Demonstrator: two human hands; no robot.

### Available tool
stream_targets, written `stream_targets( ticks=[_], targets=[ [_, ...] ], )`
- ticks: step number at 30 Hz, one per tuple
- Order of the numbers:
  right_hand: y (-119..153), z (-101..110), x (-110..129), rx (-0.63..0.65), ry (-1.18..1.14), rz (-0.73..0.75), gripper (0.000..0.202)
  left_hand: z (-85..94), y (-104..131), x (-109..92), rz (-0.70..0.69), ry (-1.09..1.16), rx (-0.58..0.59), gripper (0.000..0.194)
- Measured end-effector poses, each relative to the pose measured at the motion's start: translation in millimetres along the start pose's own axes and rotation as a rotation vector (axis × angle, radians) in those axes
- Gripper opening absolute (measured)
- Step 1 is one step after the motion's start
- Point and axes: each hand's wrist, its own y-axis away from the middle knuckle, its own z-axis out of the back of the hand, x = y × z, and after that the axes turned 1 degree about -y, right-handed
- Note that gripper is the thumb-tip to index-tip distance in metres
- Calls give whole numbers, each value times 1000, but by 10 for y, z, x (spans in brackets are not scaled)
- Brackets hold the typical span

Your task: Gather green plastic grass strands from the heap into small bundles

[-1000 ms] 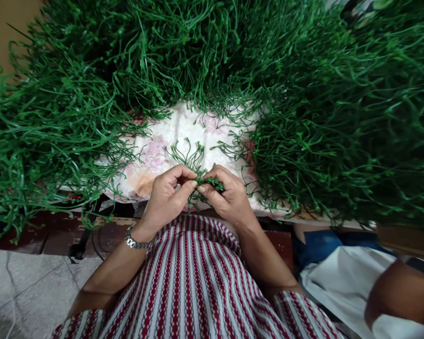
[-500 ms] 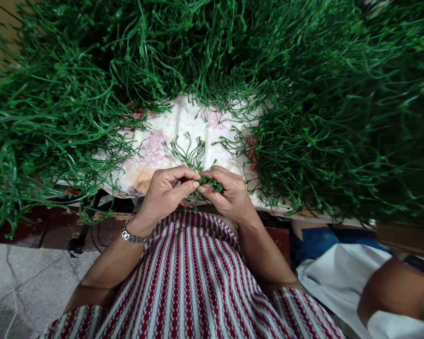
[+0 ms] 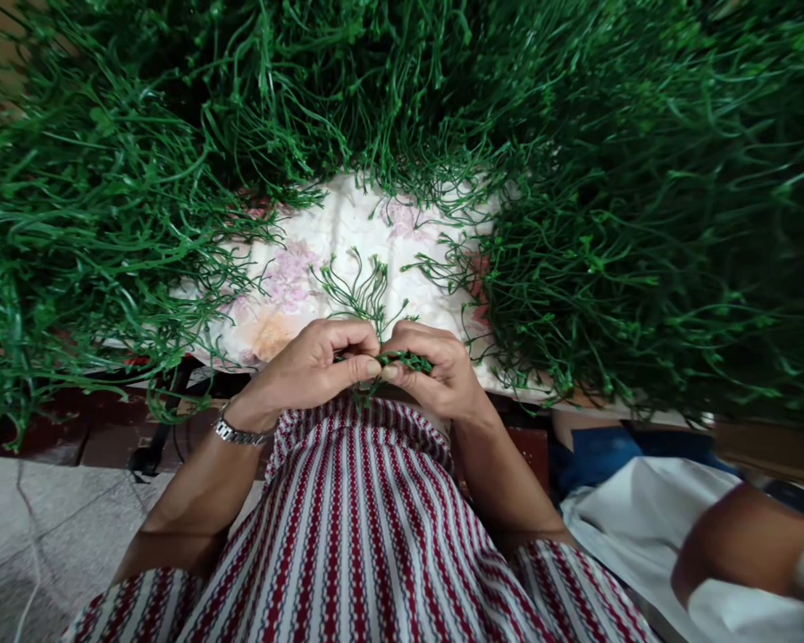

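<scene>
My left hand (image 3: 331,359) and my right hand (image 3: 434,362) meet at the table's near edge, thumbs and forefingers pinched together. Between them they grip a small bunch of thin green artificial stems (image 3: 365,290), whose tips fan out beyond my fingers over the cloth. More green ends poke out inside the curl of my right hand and below my fingertips. The exact point where the stems join is hidden by my fingers. A metal-link watch circles my left wrist.
A white floral cloth (image 3: 348,219) covers the table. Big heaps of green stems lie on it: a left pile (image 3: 100,232), a back pile (image 3: 375,80) and a right pile (image 3: 616,268). At lower right, another person's arm (image 3: 743,545) shows beside white fabric.
Both hands have shifted slightly down toward me, still pinching the bunch. My left wrist has moved a little outward, and my thumbs now lie flatter, tip to tip.
</scene>
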Motion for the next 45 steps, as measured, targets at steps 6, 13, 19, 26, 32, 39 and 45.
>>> stream_targets(
  ticks=[6, 13, 19, 26, 32, 39, 45],
  targets=[
    [-39, 21, 20, 60, -42, -54, 26, -39, -47, 63, -32, 40, -21, 22],
    [-74, 35, -29, 193, -269, -98, 30, -48, -8, 74, -22, 115, 66, 26],
    [-38, -7, -76, 118, -603, -127, 32, -112, -8, 115, 21, 511, -42, 30],
    [-80, 41, -101, -584, -274, -13, 20, -78, -39, 136, 19, 542, -312, 23],
    [-78, 136, 130, -801, 16, 152, 15, -103, -84, 127, 108, 548, -499, 30],
    [-188, 52, 217, -126, 276, 9, 10, -190, -151, 81, 14, 498, -565, 27],
    [-169, -145, 94, -178, 273, -147, 17, -213, -170, 69, -24, 495, -649, 24]
  ],
)
